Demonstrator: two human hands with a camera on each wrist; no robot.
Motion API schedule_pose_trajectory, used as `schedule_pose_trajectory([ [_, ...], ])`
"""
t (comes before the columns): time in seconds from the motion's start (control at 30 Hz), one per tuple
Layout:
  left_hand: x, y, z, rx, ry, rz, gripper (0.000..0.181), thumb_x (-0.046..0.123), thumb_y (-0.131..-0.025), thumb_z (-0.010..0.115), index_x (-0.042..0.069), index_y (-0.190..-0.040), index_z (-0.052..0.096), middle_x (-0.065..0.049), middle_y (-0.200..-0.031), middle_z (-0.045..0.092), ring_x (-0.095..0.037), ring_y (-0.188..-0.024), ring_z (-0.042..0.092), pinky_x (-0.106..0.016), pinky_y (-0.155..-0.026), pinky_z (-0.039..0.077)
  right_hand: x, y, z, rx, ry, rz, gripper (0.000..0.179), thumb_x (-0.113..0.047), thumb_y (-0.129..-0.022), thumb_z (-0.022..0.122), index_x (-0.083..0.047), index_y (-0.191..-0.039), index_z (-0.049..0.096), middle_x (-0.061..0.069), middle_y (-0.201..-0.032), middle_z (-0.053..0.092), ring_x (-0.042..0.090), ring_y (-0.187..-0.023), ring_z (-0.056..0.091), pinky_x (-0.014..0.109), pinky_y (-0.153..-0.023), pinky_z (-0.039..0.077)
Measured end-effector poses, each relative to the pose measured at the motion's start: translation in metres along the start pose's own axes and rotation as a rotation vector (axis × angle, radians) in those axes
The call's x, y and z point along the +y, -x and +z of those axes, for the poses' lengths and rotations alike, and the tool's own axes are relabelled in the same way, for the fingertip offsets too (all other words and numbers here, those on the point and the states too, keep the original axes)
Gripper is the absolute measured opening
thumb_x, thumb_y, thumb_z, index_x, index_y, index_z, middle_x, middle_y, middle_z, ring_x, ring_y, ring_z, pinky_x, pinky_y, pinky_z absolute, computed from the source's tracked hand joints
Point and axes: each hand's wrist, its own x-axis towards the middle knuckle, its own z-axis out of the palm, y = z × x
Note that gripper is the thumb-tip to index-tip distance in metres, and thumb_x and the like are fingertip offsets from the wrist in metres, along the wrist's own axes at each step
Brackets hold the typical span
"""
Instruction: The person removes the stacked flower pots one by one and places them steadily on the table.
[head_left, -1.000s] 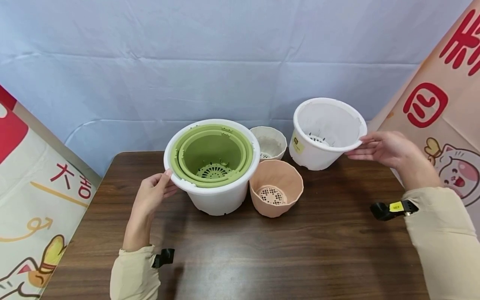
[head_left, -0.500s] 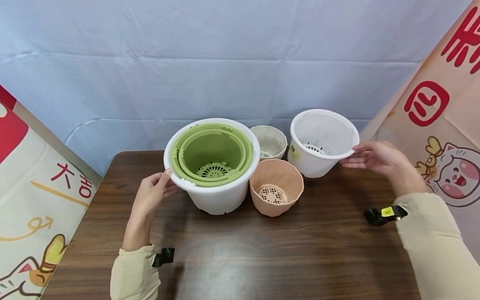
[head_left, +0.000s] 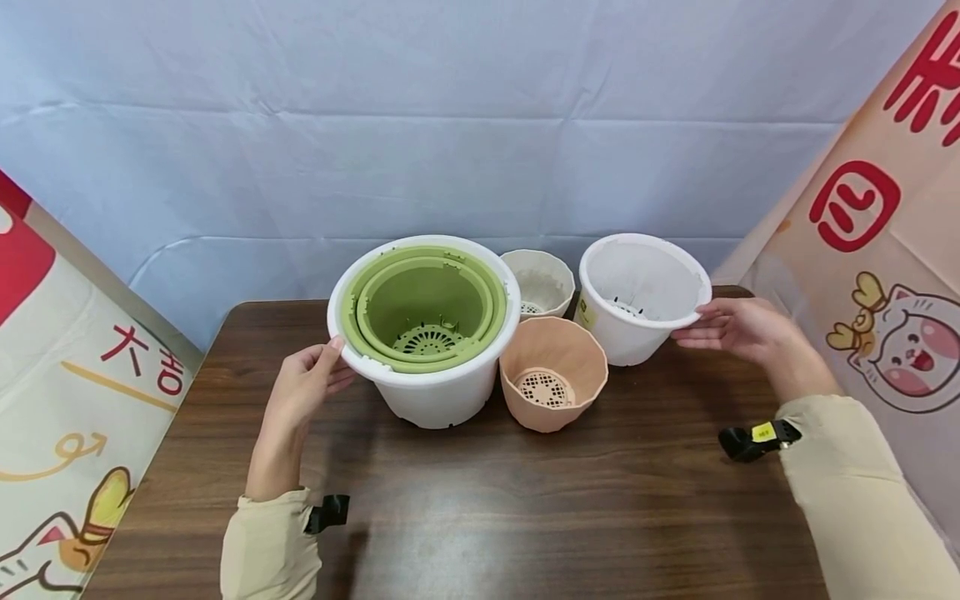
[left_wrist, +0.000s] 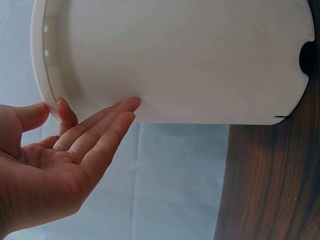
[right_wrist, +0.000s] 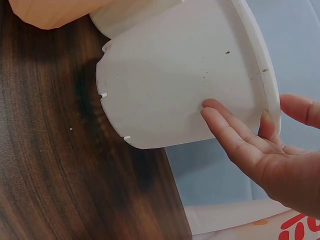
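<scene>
L hand [head_left: 302, 387] pinches lg wht pot [head_left: 438, 402] rim; R hand [head_left: 746, 335] pinches sm wht pot [head_left: 632, 337].

White pots [head_left: 442, 406], one bearing a yellow label [head_left: 587, 316], green pots [head_left: 427, 292], a peach pot [head_left: 558, 346] and a cream pot [head_left: 542, 277] show against a dark brown, wood-grained table [head_left: 525, 517] and pale blue backdrop [head_left: 450, 175]. Sleeves [head_left: 270, 546] are beige; the banners [head_left: 885, 260] carry red characters [head_left: 856, 163] and cartoon cats [head_left: 917, 348].
</scene>
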Motion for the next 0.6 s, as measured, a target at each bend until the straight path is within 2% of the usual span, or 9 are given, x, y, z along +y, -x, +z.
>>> schedule_pose_trajectory([
  [0.3, 0.0, 0.0, 0.0, -0.004, -0.006, 0.002, 0.05, 0.03, -0.098, 0.042, -0.016, -0.116, 0.046, -0.002, -0.086, 0.06, -0.003, -0.079, 0.061, -0.026, -0.083, 0.052, 0.009, -0.003, -0.002, 0.028, -0.028, 0.003, 0.027, 0.005, -0.095, 0.032, 0.006, -0.086, 0.057, 0.027, -0.087, 0.063, 0.042, -0.085, 0.062, 0.052, -0.082, 0.049],
  [0.6, 0.0, 0.0, 0.0, -0.001, -0.005, -0.003, 0.049, 0.03, -0.098, 0.042, -0.015, -0.117, 0.046, -0.003, -0.087, 0.06, -0.004, -0.081, 0.061, -0.027, -0.084, 0.052, 0.017, -0.007, -0.001, 0.084, -0.019, 0.005, 0.024, 0.005, -0.094, 0.035, 0.004, -0.084, 0.056, 0.026, -0.084, 0.062, 0.04, -0.083, 0.063, 0.051, -0.081, 0.05],
])
